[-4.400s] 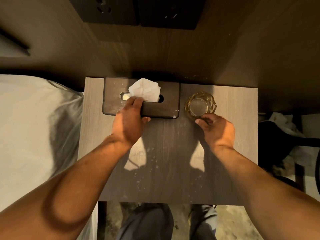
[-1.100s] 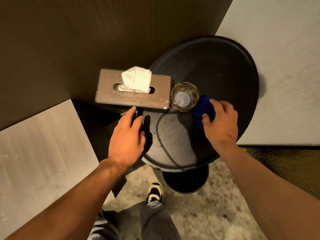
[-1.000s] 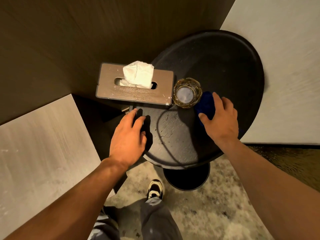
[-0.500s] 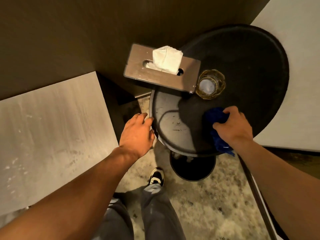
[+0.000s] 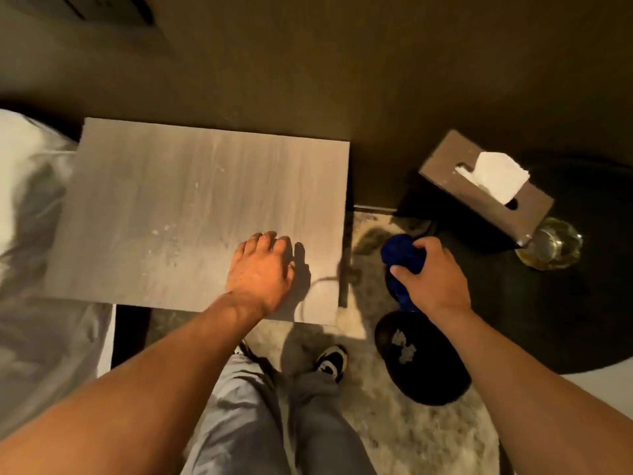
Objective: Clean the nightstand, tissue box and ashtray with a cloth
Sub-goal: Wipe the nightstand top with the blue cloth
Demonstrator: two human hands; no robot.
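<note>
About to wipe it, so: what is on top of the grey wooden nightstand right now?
Only the left hand, resting flat on the grey wooden nightstand, plus pale specks. Whatever lies beneath the palm is hidden.

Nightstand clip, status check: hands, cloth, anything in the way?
Left hand flat on nightstand. Right hand grips blue cloth, off the right edge. Tissue box and ashtray aside on round table. Crumbs on top; nothing blocking.

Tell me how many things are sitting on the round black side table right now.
2. The brown wooden tissue box stands at the round black side table's back left edge, and the amber glass ashtray sits just beside its right end. The table's right side runs out of frame.
</note>
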